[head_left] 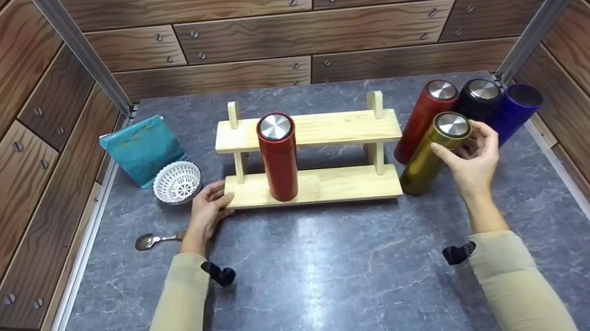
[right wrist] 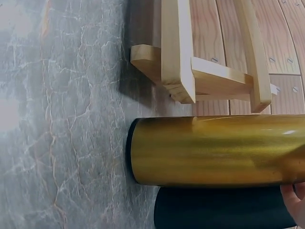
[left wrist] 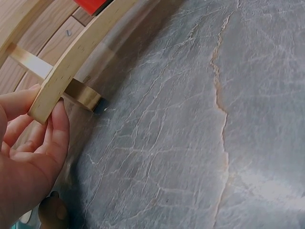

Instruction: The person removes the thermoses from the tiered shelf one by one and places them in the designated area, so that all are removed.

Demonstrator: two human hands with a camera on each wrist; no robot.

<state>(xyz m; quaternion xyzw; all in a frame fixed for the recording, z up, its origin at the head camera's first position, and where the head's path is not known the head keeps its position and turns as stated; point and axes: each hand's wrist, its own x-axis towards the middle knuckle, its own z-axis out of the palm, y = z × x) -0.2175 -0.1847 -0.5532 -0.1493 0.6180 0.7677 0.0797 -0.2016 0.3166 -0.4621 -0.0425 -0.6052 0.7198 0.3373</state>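
A two-tier wooden shelf rack [head_left: 348,182] stands mid-table, and a red vacuum flask [head_left: 280,169] with a steel lid is upright on its lower board. My left hand [head_left: 208,210] pinches the left end of that board, thumb above and fingers beneath, as the left wrist view shows. To the right of the rack, my right hand [head_left: 477,166] grips a gold vacuum flask [head_left: 422,164] near its lid. The gold flask's dark base is at the tabletop [right wrist: 71,143]; whether it touches is hard to tell. The right wrist view shows only some fingertips [right wrist: 291,202].
Behind the gold flask are another red flask [head_left: 422,117], a black flask [head_left: 477,98] and a blue flask [head_left: 514,111]. On the left lie a teal pouch [head_left: 143,150], a white woven bowl [head_left: 178,183] and a spoon [head_left: 147,241]. Wood-patterned walls [head_left: 265,38] enclose the table.
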